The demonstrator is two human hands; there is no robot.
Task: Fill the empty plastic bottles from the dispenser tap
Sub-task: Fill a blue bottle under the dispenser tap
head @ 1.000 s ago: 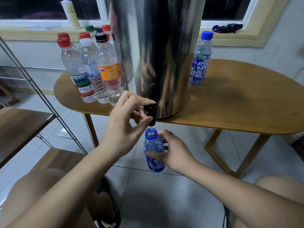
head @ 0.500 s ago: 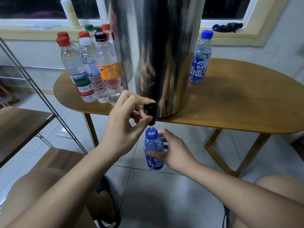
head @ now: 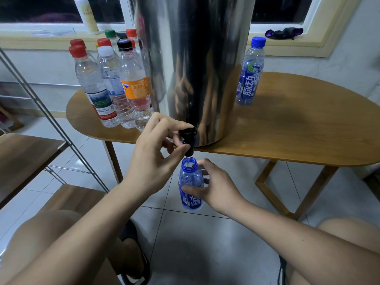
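Note:
A tall steel dispenser [head: 197, 64] stands on the wooden table [head: 298, 128], its black tap [head: 187, 138] hanging over the front edge. My left hand [head: 156, 159] pinches the tap, thumb under it and fingers on top. Straight below, my right hand [head: 216, 188] holds an uncapped blue plastic bottle [head: 190, 182] upright, mouth under the spout. A thin stream of water runs into the mouth. A capped blue bottle [head: 249, 75] stands right of the dispenser. Several capped clear bottles [head: 115, 87] cluster on the table's left end.
A metal-framed shelf with wooden boards [head: 26, 159] stands at the left. The windowsill behind holds a white squeeze bottle [head: 87, 15] and a dark purple cloth [head: 283, 32]. My knees and dark shoes are over the tiled floor [head: 205, 254] below.
The view has shifted very slightly. Both hands stay where they were, the left on the tap and the right holding the blue bottle under the running water.

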